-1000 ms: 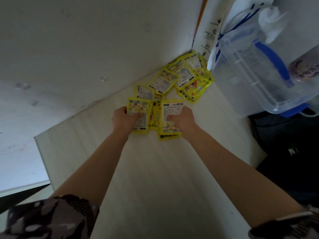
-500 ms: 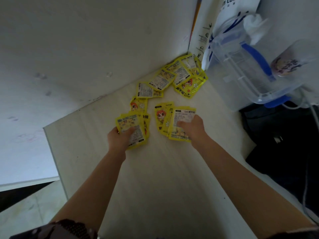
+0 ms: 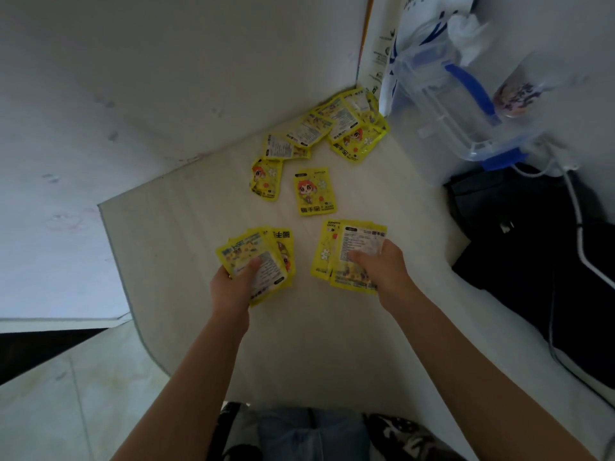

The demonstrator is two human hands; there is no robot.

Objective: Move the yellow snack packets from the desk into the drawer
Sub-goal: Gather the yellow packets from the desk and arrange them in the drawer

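My left hand [image 3: 233, 287] grips a small fanned stack of yellow snack packets [image 3: 263, 257] just above the pale desk [image 3: 299, 344]. My right hand [image 3: 382, 267] holds a second stack of yellow packets [image 3: 342, 247], thumb on top. One packet with a red-haired cartoon figure [image 3: 314, 191] lies alone on the desk ahead of both hands. Another lies to its left [image 3: 266, 178]. Several more packets [image 3: 336, 128] are heaped in the far corner against the wall. No drawer is in view.
A clear plastic container with blue handle and clips [image 3: 459, 104] stands at the far right, a white printed bag [image 3: 409, 24] behind it. Dark bags [image 3: 532, 244] and a white cable [image 3: 579, 234] fill the right side. White walls [image 3: 166, 78] close off the desk's back.
Both hands have drawn back toward me, each carrying a stack of packets away from the corner pile. One packet stayed behind on the desk between the hands and the pile.
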